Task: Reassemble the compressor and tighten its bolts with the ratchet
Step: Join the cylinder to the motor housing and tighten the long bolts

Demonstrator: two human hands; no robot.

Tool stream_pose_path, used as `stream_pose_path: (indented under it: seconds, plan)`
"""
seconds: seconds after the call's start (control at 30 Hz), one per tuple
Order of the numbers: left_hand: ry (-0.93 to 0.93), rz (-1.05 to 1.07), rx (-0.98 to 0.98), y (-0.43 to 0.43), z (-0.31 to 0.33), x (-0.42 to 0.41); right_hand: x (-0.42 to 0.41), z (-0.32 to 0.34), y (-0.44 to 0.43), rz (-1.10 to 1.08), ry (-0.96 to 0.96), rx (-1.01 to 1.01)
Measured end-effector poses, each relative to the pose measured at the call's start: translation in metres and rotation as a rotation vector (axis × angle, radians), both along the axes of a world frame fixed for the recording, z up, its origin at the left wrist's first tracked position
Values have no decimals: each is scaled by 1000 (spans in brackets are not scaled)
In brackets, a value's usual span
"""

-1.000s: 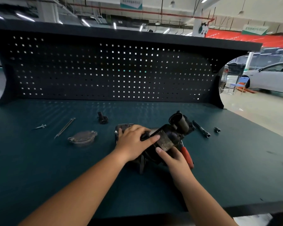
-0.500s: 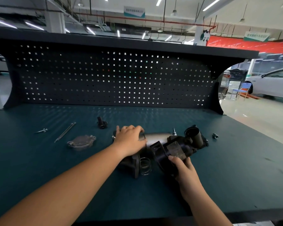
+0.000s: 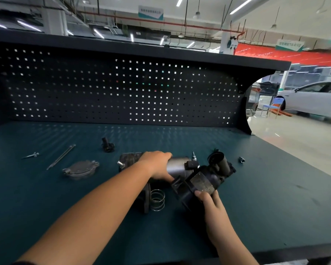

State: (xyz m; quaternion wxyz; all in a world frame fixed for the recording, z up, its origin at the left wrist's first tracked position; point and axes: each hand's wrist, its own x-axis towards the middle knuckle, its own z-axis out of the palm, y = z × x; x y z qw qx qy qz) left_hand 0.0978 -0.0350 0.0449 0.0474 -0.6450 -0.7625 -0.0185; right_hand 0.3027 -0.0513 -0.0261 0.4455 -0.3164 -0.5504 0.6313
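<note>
The compressor lies in parts at the middle of the bench. My left hand (image 3: 157, 165) grips the silver motor cylinder (image 3: 177, 166) of the main body, whose dark block (image 3: 129, 159) shows behind my wrist. A coil spring (image 3: 157, 200) sticks out of the dark flange below my forearm. My right hand (image 3: 208, 200) holds the black housing (image 3: 203, 180) from below, tilted and pulled a little to the right of the spring. A round metal cover (image 3: 80, 169) lies to the left. The ratchet is mostly hidden behind the housing.
On the green bench top (image 3: 275, 207) lie a long bolt (image 3: 61, 156), a small screw (image 3: 31, 155), a black fitting (image 3: 107, 145), a socket (image 3: 241, 160) and an upright bit (image 3: 193, 156). A pegboard (image 3: 122, 88) closes the back. A white car (image 3: 313, 100) stands far right.
My right hand has pulled the black housing off to the right, uncovering the coil spring. My left hand shifted onto the silver cylinder. The red-handled tool went out of sight.
</note>
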Motion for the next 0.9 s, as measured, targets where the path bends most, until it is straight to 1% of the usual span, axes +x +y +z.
stream_pose_path:
  seconds: [0.2,0.37,0.47,0.57,0.63,0.67,0.73,0.8,0.87,0.9]
  plan:
    - [1,0,37,-3,2,-6,1,-4,4,37,2,-37]
    - [-13,57,35,-12,3,-28,2,-5,7,87,91,-151]
    - [-27,103,27,-20,5,-47,0,-2,6,77,115,-134]
    - [56,119,47,-27,8,-53,1,2,4,93,129,-128]
    - [100,63,130,-32,8,-50,2,4,2,127,113,-130]
    - [70,24,187,-36,8,-47,3,4,1,133,100,-122]
    - [-47,-54,290,-47,6,-39,2,1,1,105,52,-93]
    - [-101,-125,360,-61,0,-31,0,-1,2,63,15,-78]
    - [-120,-185,366,-75,-7,-23,-1,-1,1,44,-5,-71]
    - [-134,-223,339,-82,-10,-18,-1,0,1,39,-24,-66]
